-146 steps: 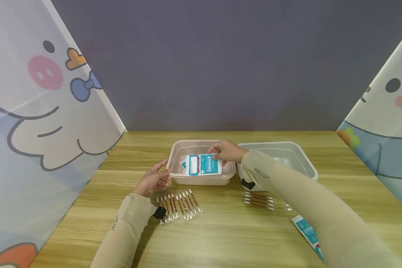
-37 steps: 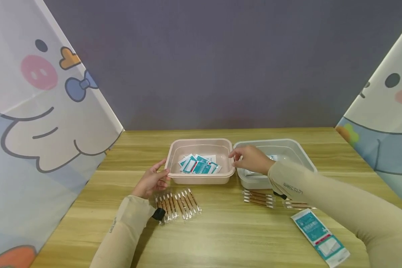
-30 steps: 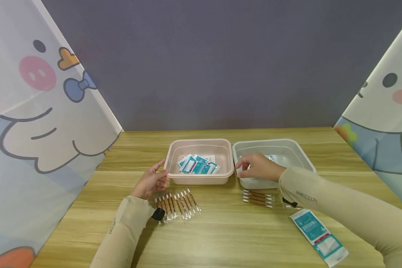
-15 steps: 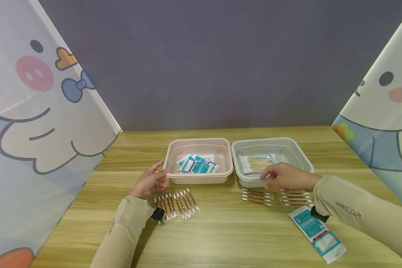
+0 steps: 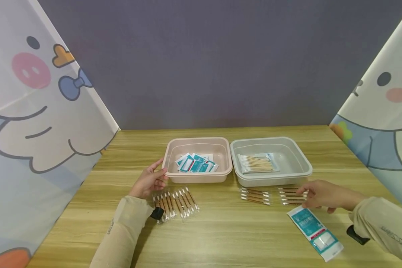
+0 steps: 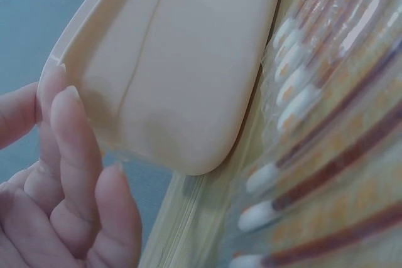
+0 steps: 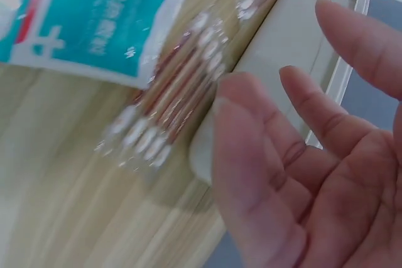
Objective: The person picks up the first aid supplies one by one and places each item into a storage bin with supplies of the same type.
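My left hand (image 5: pixel 149 181) holds the left front corner of a pink plastic bin (image 5: pixel 201 179) by its rim, thumb on top. Several teal-and-white packets (image 5: pixel 199 166) lie inside that bin. On the right, my right hand (image 5: pixel 329 195) hovers with fingers loosely bent, holding nothing. Just below its fingertips lies a teal-and-white dressing packet (image 5: pixel 316 232) on the table. A clear pack of brown-stick cotton swabs (image 5: pixel 293 196) sits beside the fingers, close to the grey bin; the right wrist view shows this swab pack (image 7: pixel 169 95) past the fingers.
A pale grey bin (image 5: pixel 274 180) adjoins the pink one and contains packed wooden-stick cotton swabs (image 5: pixel 258 163). Another brown swab pack (image 5: pixel 254 196) lies before it. Brown swab packs (image 5: pixel 175 203) lie near my left wrist. A dark panel (image 5: pixel 221 67) stands behind the table.
My right hand held a teal packet over the pink bin, let it go there, then moved right and toward me past the grey bin. My left hand stays at the pink bin's corner.
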A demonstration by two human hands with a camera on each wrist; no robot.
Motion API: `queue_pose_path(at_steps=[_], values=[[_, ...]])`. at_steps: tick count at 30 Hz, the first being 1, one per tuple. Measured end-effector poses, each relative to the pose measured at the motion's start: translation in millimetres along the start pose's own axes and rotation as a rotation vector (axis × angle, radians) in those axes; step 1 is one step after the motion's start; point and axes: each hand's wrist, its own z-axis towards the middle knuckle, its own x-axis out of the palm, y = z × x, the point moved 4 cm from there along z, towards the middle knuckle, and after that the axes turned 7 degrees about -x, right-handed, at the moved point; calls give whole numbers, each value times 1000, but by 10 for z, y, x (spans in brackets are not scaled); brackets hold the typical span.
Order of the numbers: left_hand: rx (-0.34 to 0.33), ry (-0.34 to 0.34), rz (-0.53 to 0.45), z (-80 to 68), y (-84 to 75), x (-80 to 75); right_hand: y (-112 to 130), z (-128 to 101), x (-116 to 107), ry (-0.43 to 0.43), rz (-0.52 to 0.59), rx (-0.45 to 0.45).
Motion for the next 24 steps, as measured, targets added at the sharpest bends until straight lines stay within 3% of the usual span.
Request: queue_pose_path(at_steps=[6,12,18,24], values=[[-1,1,8,-11,-16,2,-195,-111,41,-13,52,49],[-2,1,5,-18,-26,4,-362,-199,87,-66,22,122],[-5,-2,9,-38,-22,-2,-464,-237,161,-56,112,197],[-12,2,-3,-38,-19,0,-530,-247,202,-69,111,180]])
